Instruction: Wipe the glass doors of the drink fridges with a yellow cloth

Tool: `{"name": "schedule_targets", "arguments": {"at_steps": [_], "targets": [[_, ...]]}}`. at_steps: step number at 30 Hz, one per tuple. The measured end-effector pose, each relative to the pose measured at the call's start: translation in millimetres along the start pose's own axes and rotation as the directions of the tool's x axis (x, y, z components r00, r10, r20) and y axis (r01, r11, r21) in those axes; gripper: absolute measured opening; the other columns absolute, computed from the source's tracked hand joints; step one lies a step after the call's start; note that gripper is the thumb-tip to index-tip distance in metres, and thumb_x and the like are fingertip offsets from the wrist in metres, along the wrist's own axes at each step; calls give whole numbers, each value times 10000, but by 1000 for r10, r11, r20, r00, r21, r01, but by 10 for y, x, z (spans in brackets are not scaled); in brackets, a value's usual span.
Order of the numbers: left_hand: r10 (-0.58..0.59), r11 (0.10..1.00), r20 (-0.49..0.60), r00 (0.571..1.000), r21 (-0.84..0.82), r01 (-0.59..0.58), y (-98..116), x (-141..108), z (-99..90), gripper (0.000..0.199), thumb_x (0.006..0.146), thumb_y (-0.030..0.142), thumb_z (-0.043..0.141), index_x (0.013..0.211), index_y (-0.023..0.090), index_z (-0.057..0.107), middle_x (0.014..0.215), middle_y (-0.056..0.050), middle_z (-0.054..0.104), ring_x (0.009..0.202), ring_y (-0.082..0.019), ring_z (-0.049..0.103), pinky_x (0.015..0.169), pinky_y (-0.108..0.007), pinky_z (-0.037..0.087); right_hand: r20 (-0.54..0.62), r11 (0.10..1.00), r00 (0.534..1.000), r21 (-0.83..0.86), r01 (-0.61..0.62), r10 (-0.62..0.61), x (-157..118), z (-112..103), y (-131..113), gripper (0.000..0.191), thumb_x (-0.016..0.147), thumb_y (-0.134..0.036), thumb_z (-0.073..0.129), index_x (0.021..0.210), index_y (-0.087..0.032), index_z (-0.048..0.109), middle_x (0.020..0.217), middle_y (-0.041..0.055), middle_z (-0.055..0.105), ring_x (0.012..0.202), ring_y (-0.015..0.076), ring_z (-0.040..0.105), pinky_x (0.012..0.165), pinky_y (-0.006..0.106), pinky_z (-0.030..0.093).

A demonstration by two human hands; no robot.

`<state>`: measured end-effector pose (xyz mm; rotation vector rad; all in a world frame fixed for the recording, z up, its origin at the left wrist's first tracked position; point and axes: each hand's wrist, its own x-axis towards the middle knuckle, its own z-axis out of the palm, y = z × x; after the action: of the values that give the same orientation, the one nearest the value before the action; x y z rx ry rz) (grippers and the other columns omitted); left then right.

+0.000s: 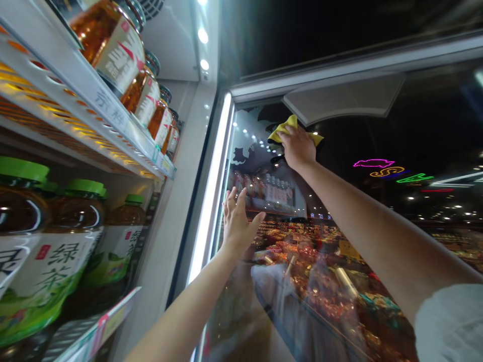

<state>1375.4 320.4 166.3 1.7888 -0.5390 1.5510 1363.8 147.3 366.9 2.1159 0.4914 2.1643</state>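
My right hand (299, 148) presses a yellow cloth (284, 128) against the upper part of the glass door (332, 191). Corners of the cloth stick out above the fingers and to the right of the hand, with a dark underside showing. Lower and further left, my left hand (240, 221) is at the glass with its fingers spread, holding nothing. It is close to the bright light strip (211, 201) along the door's inner edge. Whether its fingertips touch the glass I cannot tell.
On the left, a fridge shelf (86, 95) bears jars with amber contents (124, 50). Below it stand green-capped tea bottles (75, 241). A pale panel (343, 95) is at the top of the door. Through the glass, displays of packaged goods (324, 281) and neon signs (388, 171) show.
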Motion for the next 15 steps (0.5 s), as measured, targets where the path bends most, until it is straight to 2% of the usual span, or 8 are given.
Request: {"name": "schedule_targets", "arguments": {"at_steps": [2, 4, 6, 8, 10, 12, 13, 15], "targets": [[13, 1000, -15, 1000, 19, -13, 47, 84, 28, 669, 904, 369, 660, 1525, 257, 439, 1684, -146, 330, 1603, -356, 217, 1282, -613, 248, 9, 999, 999, 7, 41, -41, -138, 2, -36, 476, 1025, -140, 404, 1424, -237, 643, 1564, 83, 541, 1484, 356, 420, 1192, 578, 406], [20, 999, -33, 999, 44, -18, 121, 170, 62, 610, 934, 340, 604, 1517, 243, 453, 1678, -150, 345, 1599, -354, 230, 1280, -603, 268, 82, 980, 977, 35, 196, -198, -286, -15, -87, 471, 1030, -159, 418, 1425, -289, 638, 1553, 29, 558, 1486, 305, 429, 1223, 519, 390], [39, 997, -37, 999, 75, -37, 206, 241, 100, 583, 950, 323, 566, 1515, 221, 461, 1672, -157, 359, 1599, -355, 229, 1283, -600, 270, 148, 957, 945, 51, 286, -290, -363, -93, -46, 458, 1040, -187, 428, 1431, -313, 629, 1564, -5, 551, 1488, 279, 433, 1229, 475, 391], [83, 991, -18, 996, 106, -80, 284, 291, 141, 582, 954, 308, 549, 1519, 202, 461, 1671, -162, 364, 1600, -352, 228, 1291, -602, 249, 148, 978, 967, 19, 207, -207, -361, -223, 106, 460, 1043, -180, 413, 1444, -276, 617, 1592, 20, 520, 1488, 301, 429, 1219, 499, 391], [132, 983, 7, 991, 125, -132, 345, 325, 189, 580, 954, 296, 541, 1520, 195, 463, 1671, -158, 370, 1600, -341, 233, 1302, -597, 223, 72, 999, 997, -38, -3, 6, -341, -349, 277, 475, 1043, -156, 387, 1466, -214, 594, 1616, 75, 483, 1499, 347, 400, 1211, 557, 373], [157, 979, 17, 987, 126, -158, 395, 360, 247, 573, 956, 283, 528, 1519, 190, 465, 1670, -155, 375, 1601, -333, 235, 1308, -587, 211, 10, 985, 987, -70, -156, 158, -375, -417, 356, 489, 1046, -147, 364, 1490, -175, 568, 1627, 120, 457, 1513, 386, 360, 1209, 600, 348], [160, 980, 14, 987, 121, -160, 420, 381, 280, 570, 959, 280, 520, 1519, 185, 465, 1669, -158, 377, 1601, -334, 234, 1309, -585, 210, 11, 982, 985, -78, -170, 171, -422, -427, 351, 493, 1048, -151, 361, 1497, -183, 563, 1631, 116, 452, 1519, 387, 349, 1215, 594, 342], [164, 980, -1, 986, 112, -163, 471, 432, 341, 570, 965, 279, 502, 1523, 171, 456, 1666, -173, 378, 1599, -342, 237, 1304, -600, 210, 74, 996, 995, -73, -59, 65, -559, -426, 308, 500, 1048, -159, 367, 1502, -229, 563, 1638, 78, 450, 1527, 354, 346, 1235, 552, 339]]}}
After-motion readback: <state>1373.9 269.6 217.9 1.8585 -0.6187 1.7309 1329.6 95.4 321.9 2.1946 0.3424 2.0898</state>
